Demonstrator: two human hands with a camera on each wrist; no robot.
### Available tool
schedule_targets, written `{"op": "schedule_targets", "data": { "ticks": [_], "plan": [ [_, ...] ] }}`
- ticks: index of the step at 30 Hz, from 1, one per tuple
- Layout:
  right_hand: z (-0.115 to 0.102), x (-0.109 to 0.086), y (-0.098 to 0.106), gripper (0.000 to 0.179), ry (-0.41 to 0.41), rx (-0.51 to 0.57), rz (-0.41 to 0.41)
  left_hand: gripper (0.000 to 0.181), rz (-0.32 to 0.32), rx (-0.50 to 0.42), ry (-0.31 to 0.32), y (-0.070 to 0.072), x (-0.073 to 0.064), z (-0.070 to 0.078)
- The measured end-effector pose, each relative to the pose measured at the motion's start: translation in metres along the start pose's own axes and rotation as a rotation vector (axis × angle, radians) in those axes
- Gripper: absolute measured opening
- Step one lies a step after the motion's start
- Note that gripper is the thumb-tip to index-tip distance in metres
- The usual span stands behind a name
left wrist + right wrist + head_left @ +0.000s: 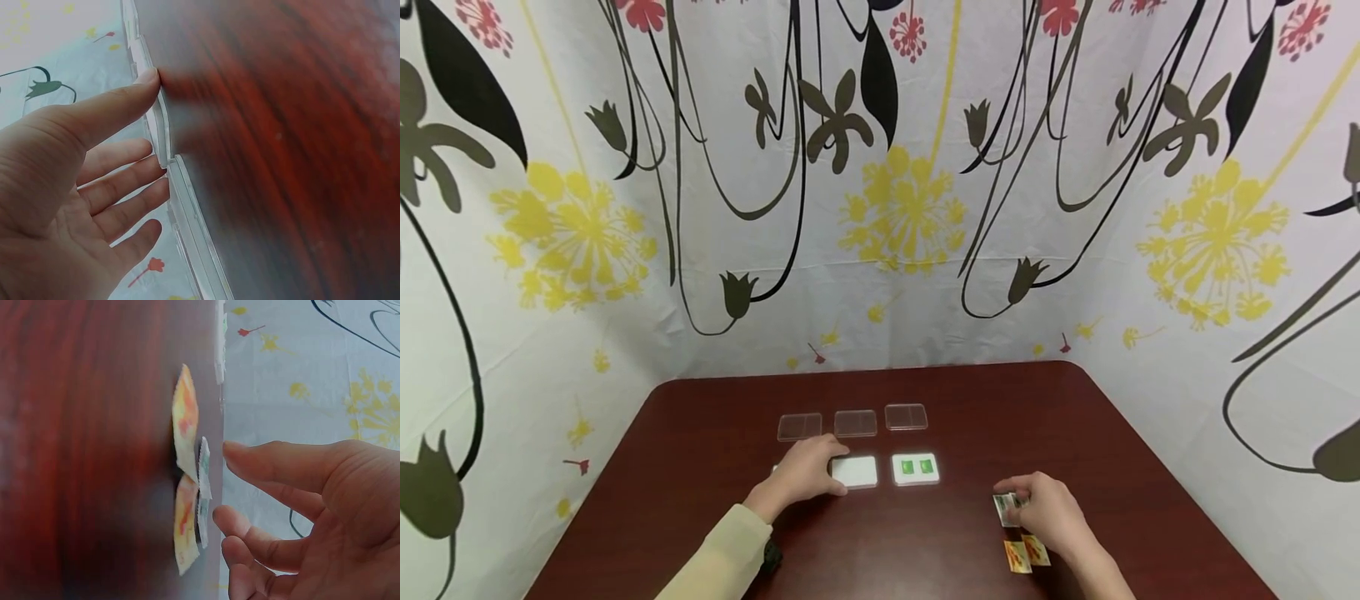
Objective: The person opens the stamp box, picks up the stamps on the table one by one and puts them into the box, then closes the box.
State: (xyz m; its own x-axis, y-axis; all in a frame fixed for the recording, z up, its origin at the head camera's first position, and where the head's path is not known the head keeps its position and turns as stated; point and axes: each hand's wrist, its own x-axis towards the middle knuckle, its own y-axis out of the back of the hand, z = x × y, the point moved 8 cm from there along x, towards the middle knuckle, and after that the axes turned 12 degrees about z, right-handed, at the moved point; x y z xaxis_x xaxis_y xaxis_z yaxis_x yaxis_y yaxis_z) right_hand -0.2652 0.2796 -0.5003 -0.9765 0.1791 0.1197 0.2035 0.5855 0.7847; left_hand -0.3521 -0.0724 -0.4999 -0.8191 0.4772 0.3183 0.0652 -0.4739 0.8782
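Observation:
My left hand has its thumb and fingers about a shallow white box, at its left end. In the left wrist view the thumb touches the box's near edge, with the fingers on the far side. To its right sits a similar box with two green pieces inside. My right hand reaches over small white-and-green packets, partly hiding them. In the right wrist view its thumb and fingers stand apart, with no packet between them. Two yellow-orange packets lie nearer me.
Three clear, shallow plastic lids form a row behind the boxes. Another box edge shows beside the left hand, mostly hidden in the head view. The dark red table meets a flower-patterned cloth at the back and sides.

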Motion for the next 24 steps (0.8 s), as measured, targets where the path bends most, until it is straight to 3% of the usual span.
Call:
{"op": "schedule_targets", "data": {
  "ticks": [13,24],
  "plan": [
    [0.0002,-0.0024,-0.0039,0.058,0.027,-0.063,0.003,0.061,0.018,0.046,-0.02,0.0035,-0.0037,0.0005],
    [-0.0014,-0.001,-0.0058,0.057,0.054,-0.052,0.031,0.059,0.014,0.065,-0.015,0.0074,-0.0033,-0.0011]
  ]
}}
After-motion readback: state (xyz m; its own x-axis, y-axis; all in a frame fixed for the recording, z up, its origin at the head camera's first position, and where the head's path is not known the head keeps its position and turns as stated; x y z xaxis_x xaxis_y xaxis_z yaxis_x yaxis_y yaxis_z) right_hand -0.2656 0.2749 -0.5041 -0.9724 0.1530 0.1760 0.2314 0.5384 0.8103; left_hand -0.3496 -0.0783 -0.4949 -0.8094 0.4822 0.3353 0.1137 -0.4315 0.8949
